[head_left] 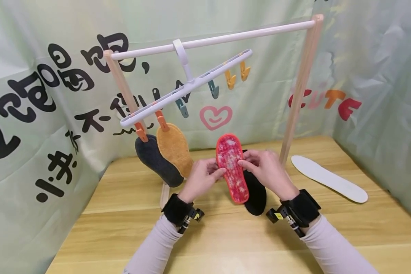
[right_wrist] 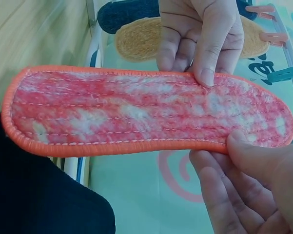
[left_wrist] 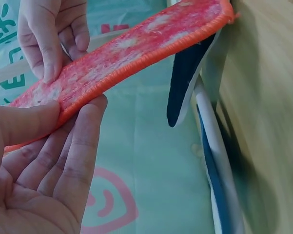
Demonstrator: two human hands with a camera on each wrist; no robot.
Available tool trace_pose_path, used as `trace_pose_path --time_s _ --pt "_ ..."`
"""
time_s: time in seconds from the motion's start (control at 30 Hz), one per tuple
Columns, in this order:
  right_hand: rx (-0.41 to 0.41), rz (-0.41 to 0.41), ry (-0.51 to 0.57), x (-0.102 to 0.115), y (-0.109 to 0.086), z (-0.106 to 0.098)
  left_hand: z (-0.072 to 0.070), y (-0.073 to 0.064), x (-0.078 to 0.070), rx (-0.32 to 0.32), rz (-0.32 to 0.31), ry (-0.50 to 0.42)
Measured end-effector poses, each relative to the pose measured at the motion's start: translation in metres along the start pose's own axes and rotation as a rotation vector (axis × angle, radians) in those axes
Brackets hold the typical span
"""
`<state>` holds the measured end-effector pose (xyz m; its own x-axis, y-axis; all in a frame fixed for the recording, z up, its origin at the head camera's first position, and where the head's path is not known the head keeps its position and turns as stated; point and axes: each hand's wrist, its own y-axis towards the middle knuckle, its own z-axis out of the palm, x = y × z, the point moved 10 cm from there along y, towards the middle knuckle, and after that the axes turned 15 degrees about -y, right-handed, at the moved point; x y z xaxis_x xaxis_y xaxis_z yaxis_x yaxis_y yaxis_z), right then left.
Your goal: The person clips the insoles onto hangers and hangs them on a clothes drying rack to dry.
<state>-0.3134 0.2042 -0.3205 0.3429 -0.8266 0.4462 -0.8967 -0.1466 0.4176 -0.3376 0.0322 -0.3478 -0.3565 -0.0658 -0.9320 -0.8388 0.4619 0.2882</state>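
- Two bare hands hold up a red insole: the left hand [head_left: 202, 177] at one long edge, the right hand [head_left: 268, 171] at the other.
- Each of the hands pinches lightly, thumb on the mottled red-and-white face and fingers behind; neither is spread wide.
- The red insole [head_left: 231, 167], edged in orange stitching, is held above the worktop [head_left: 226, 243], well below the hanger [head_left: 190, 84].
- Behind it, partly hidden, appears a black insole [head_left: 255, 196]; whether the two touch cannot be told.
- At left, a dark grey insole [head_left: 155, 160] and a tan insole [head_left: 174, 148] hang side by side from orange clips [head_left: 162, 121], the dark one nearer the hanger's low end.
- Teal clips [head_left: 213, 90] and yellow clips [head_left: 230, 80] dangle along the tilted hanger, hooked over a white rail [head_left: 226, 38] between wooden posts [head_left: 303, 87].
- A white insole [head_left: 328, 179] lies on the worktop at right, before a pale backdrop with a pink heart [head_left: 215, 128].
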Motion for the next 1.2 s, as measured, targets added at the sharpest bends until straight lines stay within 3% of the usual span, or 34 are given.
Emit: trace_pose_path --time_s 0.57,1.0,1.2 --pt "-0.003 -0.004 -0.037 0.009 0.002 0.004 -0.014 -0.007 -0.004 -0.006 0.044 0.088" --pt "0.083 -0.019 0.083 0.02 0.011 0.015 -0.029 -0.012 -0.003 -0.032 0.056 0.082" --pt "0.092 -0.027 0.086 0.025 0.015 0.016 -0.035 -0.012 -0.006 -0.036 0.059 0.088"
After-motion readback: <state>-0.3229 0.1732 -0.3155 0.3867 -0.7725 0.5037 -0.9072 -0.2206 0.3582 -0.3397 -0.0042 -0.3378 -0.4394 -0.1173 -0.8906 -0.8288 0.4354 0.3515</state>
